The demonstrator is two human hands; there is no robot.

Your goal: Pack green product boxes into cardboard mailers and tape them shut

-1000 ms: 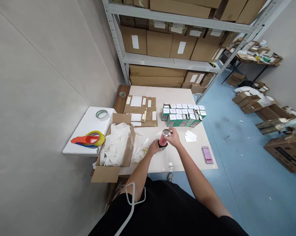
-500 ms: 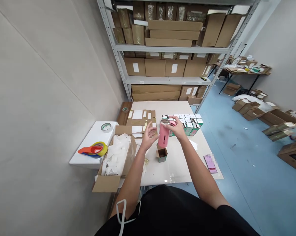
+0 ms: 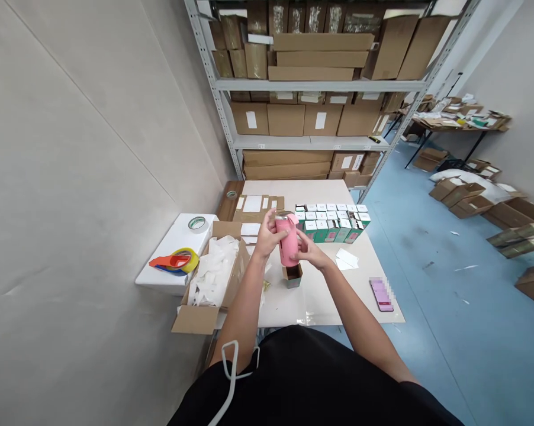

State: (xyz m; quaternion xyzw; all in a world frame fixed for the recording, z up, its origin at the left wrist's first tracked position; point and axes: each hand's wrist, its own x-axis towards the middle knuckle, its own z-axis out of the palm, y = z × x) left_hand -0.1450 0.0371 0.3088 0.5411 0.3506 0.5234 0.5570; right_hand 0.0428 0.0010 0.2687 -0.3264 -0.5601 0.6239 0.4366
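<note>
Fingers point(image 3: 273, 238) of the left hand point(image 3: 265, 239) and right hand point(image 3: 311, 253), in the head view, are clasping the pink tumbler point(image 3: 288, 245), which is hanging above the small open box point(image 3: 294, 280); it is looking stiff, perhaps slippery, so its sides are probably offering safest hold

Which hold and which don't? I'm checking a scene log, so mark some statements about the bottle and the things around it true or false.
1. The left hand and right hand both touch the bottle. True.
2. The bottle is inside a box. False: it is held outside the open box.
3. The bottle is green. False: it is pink.
4. The phone lies right of the cards. True.
5. The yellow tape is on the floor. False: the yellow tape is on a white surface.
</note>
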